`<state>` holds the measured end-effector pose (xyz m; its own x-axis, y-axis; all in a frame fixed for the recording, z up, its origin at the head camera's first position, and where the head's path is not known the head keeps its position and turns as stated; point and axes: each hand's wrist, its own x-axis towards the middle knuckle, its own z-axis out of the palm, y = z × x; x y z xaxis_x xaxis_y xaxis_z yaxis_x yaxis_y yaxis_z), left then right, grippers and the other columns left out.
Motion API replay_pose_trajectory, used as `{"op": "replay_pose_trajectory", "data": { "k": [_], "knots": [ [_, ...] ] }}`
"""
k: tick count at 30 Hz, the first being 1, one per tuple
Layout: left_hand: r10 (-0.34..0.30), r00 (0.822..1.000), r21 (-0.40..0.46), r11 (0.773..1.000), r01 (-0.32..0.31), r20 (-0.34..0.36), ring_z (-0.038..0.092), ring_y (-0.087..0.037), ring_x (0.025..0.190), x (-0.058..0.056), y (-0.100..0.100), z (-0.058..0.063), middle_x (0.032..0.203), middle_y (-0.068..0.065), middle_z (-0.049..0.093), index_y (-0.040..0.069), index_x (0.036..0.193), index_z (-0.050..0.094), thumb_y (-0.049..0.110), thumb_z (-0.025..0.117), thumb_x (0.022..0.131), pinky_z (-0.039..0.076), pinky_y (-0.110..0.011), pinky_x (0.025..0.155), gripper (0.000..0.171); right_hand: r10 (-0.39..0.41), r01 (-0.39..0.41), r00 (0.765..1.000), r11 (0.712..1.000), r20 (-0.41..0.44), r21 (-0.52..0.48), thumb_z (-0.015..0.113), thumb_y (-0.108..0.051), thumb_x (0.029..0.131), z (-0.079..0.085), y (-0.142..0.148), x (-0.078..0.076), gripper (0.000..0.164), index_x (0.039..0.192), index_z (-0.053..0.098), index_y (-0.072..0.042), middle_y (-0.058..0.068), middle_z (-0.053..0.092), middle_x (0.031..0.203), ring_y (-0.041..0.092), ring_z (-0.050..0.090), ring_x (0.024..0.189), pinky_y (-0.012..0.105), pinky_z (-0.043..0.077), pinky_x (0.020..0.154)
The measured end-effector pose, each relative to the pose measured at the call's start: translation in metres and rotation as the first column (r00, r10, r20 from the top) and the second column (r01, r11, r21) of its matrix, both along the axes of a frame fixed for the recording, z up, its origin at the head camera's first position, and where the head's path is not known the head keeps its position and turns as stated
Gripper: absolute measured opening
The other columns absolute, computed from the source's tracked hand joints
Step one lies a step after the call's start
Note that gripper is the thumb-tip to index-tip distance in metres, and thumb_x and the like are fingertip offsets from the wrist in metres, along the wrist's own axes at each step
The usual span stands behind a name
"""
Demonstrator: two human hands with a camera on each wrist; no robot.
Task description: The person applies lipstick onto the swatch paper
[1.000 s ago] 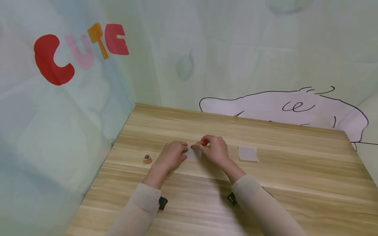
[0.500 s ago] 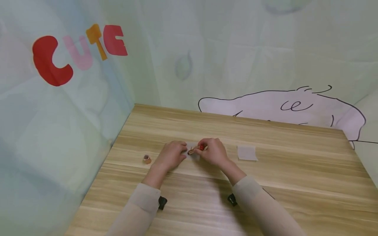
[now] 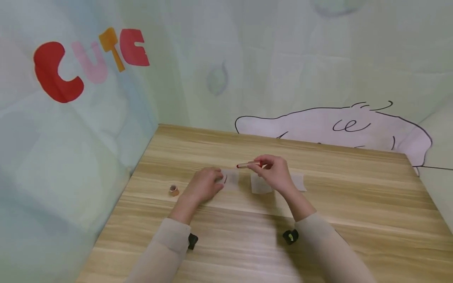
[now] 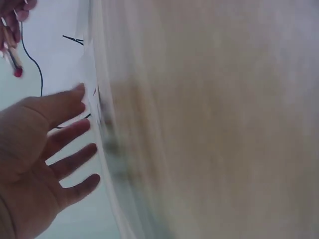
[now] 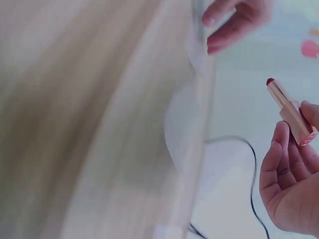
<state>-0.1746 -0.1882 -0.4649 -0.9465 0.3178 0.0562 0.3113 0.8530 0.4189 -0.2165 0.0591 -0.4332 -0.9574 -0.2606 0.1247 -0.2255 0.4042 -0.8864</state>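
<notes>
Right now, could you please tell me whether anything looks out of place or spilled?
Nothing stands out as spilled or damaged. The red streak on the leftmost paper seems consistent with the uncapped lipstick in the right hand.

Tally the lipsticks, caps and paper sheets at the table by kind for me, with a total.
Lipstick: 1, held in the right hand
Cap: 1
Paper sheets: 3
Total: 5

On the wood-grain desk, three square white paper sheets are lined up; a small copper-coloured hollow cap is placed left of them, the left hand set between.
</notes>
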Motion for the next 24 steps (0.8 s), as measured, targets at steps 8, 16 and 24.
{"op": "replay_pose_trajectory", "data": {
  "k": [8, 16, 24],
  "knots": [
    [-0.092, 0.991, -0.014, 0.996, 0.091, -0.101, 0.057, -0.031, 0.128, -0.010, 0.017, 0.011, 0.134, -0.013, 0.065, 0.006, 0.119, 0.074, 0.023, 0.072, 0.095, 0.041, -0.047, 0.111, 0.029, -0.136, 0.138, 0.989, 0.990, 0.057, -0.024, 0.082, -0.028, 0.087, 0.017, 0.037, -0.001, 0.029, 0.104, 0.075, -0.006, 0.007, 0.070, 0.089, 0.019, 0.067, 0.066, 0.024, 0.053, 0.059],
    [-0.256, 0.961, -0.131, 0.962, 0.242, -0.105, 0.054, -0.031, 0.132, -0.017, 0.043, 0.015, 0.140, -0.011, 0.061, 0.010, 0.124, 0.072, 0.027, 0.070, 0.097, 0.039, -0.047, 0.112, 0.032, -0.155, 0.158, 0.986, 0.987, 0.063, -0.041, 0.082, -0.027, 0.087, 0.017, 0.053, 0.001, 0.029, 0.103, 0.074, -0.004, 0.008, 0.070, 0.089, 0.018, 0.067, 0.066, 0.027, 0.055, 0.059],
    [-0.422, 0.885, -0.163, 0.904, 0.395, -0.195, 0.060, -0.030, 0.123, -0.014, 0.070, 0.003, 0.132, -0.014, 0.066, 0.008, 0.115, 0.076, 0.021, 0.072, 0.094, 0.045, -0.046, 0.106, 0.025, -0.169, 0.171, 0.985, 0.983, 0.041, -0.060, 0.082, -0.027, 0.088, 0.013, 0.066, 0.002, 0.029, 0.103, 0.074, -0.004, 0.009, 0.070, 0.088, 0.020, 0.067, 0.065, 0.023, 0.050, 0.054]
  ]
}}
